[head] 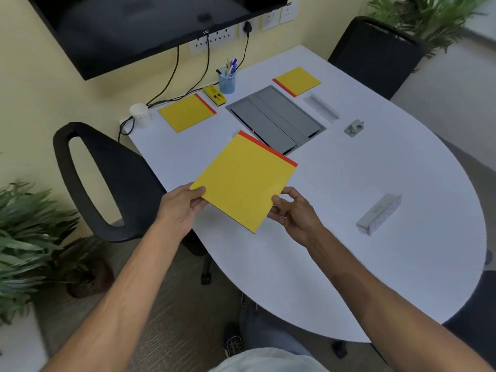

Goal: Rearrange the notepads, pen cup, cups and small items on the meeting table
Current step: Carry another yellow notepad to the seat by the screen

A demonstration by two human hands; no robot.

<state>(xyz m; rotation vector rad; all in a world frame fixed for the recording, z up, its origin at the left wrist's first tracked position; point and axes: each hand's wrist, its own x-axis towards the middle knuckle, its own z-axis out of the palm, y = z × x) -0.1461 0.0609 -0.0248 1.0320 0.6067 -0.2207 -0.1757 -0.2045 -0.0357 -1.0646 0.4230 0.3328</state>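
Observation:
A yellow notepad with a red top strip (245, 178) is lifted above the near left part of the white table (349, 264). My left hand (182, 208) pinches its near left corner, and my right hand (292, 213) grips its near right edge. Two more yellow notepads lie flat, one at the far left (186, 112) and one at the far right (298, 80). A blue mesh pen cup (227, 81) with several pens stands at the back. White paper cups (140, 114) stand stacked at the far left corner. A yellow stapler-like item (214, 95) lies beside the pen cup.
A grey cable hatch (276, 119) sits in the table's middle. Two clear name stands (378, 214) (320, 107) and a small metal piece (353, 128) lie on the right. Black chairs stand at the left (107, 183) and back right (375, 52). Plants flank the room.

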